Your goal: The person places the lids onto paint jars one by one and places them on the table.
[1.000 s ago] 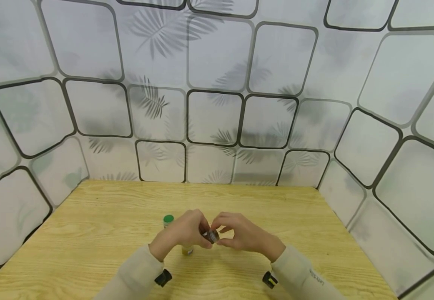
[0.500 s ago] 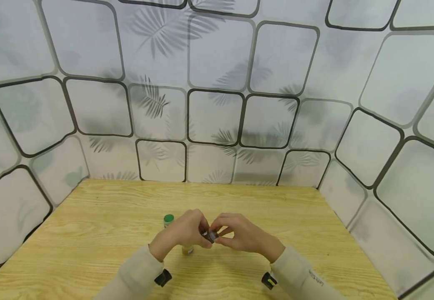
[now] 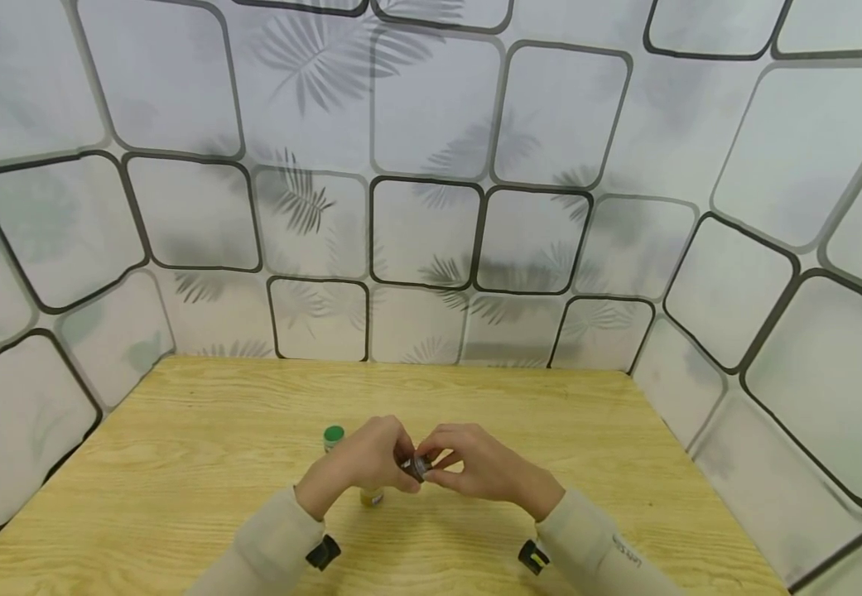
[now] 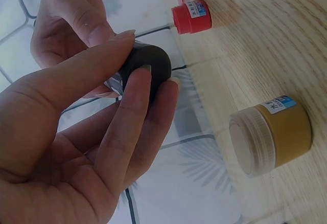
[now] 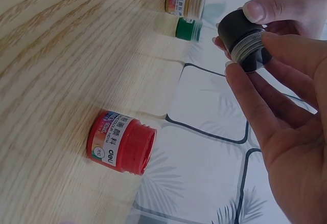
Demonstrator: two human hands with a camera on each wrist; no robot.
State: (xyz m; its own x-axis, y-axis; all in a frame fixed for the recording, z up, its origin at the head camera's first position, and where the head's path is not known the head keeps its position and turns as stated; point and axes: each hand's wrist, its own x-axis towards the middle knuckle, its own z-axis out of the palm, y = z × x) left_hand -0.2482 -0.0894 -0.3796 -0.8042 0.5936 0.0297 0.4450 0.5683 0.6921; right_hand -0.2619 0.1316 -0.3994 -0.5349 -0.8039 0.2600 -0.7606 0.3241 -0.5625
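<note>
We saw the left hand (image 3: 373, 454) clamped round a tilted black jar (image 4: 156, 63) above the worktop (image 3: 550, 414).
With the right hand's (image 3: 481, 463) fingertips closed on its clear lid (image 5: 248, 46), we judged a sudden release could spill paint, and an uneven twist could drop the black jar onto the red jar (image 5: 117, 139), lidless to our eyes, at its right; the mustard jar (image 4: 290, 134) and green jar (image 3: 334, 433) stood to its left.

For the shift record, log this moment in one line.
left hand: grips black jar | right hand: pinches clear lid | red jar: uncapped
</note>
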